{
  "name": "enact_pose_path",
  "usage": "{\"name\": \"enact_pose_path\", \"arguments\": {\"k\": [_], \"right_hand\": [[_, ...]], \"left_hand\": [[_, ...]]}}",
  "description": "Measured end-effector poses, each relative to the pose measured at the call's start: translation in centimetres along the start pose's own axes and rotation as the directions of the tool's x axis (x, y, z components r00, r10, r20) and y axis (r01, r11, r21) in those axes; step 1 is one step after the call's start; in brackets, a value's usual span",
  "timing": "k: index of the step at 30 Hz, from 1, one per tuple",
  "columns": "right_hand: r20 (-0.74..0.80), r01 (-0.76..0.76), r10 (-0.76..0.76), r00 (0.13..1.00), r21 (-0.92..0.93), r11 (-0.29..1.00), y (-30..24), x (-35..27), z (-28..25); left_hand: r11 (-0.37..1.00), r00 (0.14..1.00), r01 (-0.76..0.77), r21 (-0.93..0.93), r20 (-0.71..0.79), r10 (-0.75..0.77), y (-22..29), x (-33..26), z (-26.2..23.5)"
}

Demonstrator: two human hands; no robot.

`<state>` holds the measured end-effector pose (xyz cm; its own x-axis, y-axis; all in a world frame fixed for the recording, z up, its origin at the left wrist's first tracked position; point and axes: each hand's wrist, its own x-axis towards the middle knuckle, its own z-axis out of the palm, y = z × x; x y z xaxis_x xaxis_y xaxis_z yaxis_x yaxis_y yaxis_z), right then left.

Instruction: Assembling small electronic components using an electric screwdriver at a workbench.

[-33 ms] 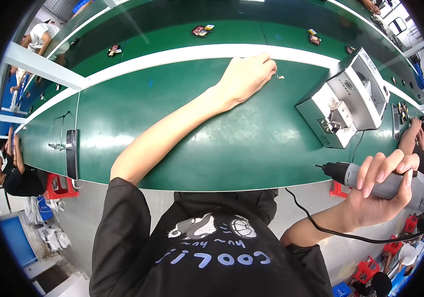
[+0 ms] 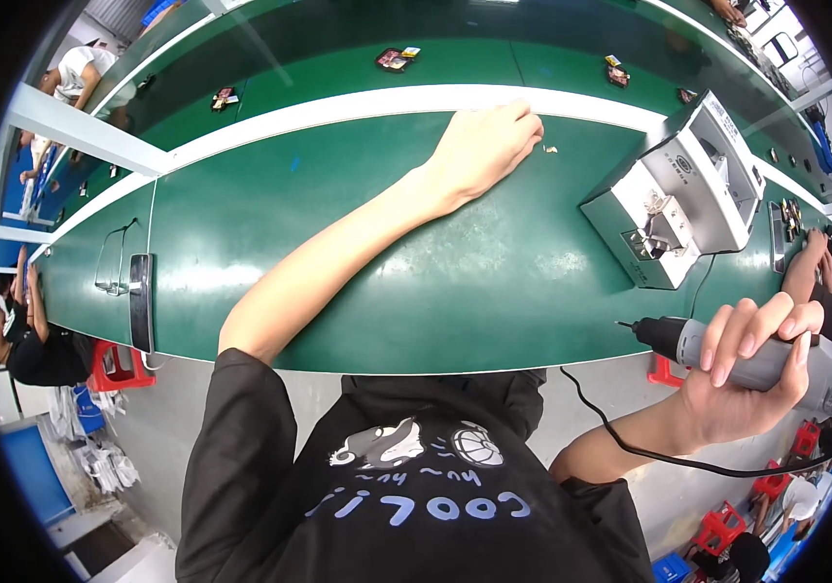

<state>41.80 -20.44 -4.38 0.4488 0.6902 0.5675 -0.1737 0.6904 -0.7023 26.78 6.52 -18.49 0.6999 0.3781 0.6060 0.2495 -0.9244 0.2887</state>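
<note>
Green table (image 2: 358, 291) lies before us; our right hand (image 2: 742, 374) grips closed around the grey electric screwdriver (image 2: 776, 355) (rigid, rather heavy) by its body, off the table edge; our left hand (image 2: 484, 146), half curled, pinches tiny screws (image 2: 550, 150).

Long green-topped desk (image 2: 338, 253) with a white stripe (image 2: 338, 105) running along it. Grey boxy metal machine (image 2: 688, 189) sits at the right, a cable trailing off its front. Flat black rectangular device (image 2: 141, 301) lies at the desk's left near edge, beside a thin wire loop (image 2: 110, 262). Small dark trays of parts (image 2: 395, 58) (image 2: 223, 98) (image 2: 616, 74) on the far green strip. Red plastic stools (image 2: 120, 367) (image 2: 722, 525) on the grey floor. Other seated people at left (image 2: 32, 345) and right (image 2: 824, 282).
</note>
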Motion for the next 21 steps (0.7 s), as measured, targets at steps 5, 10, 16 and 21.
{"name": "enact_pose_path", "arguments": {"k": [5, 10, 16, 21], "right_hand": [[-0.076, 0.016, -0.018, 0.997, -0.027, 0.999, 0.1, -0.3, 0.5], [-0.123, 0.025, -0.031, 0.992, -0.050, 0.998, 0.4, -0.4, 0.2], [-0.200, 0.048, -0.054, 0.978, -0.035, 0.998, -0.5, -0.8, 0.0], [-0.219, 0.052, -0.070, 0.973, -0.087, 0.995, -0.5, -1.4, -0.8]], "left_hand": [[0.997, 0.998, -0.059, -0.052, -0.018, 0.058, -0.4, 0.3, 0.1], [0.575, 0.856, 0.494, -0.652, 0.249, -0.453, -2.1, -0.7, -2.6], [0.860, 0.801, 0.492, 0.138, -0.459, -0.385, -13.6, -5.5, -10.2], [0.486, 0.806, 0.591, 0.644, -0.447, -0.387, -19.8, -13.2, -17.5]]}}
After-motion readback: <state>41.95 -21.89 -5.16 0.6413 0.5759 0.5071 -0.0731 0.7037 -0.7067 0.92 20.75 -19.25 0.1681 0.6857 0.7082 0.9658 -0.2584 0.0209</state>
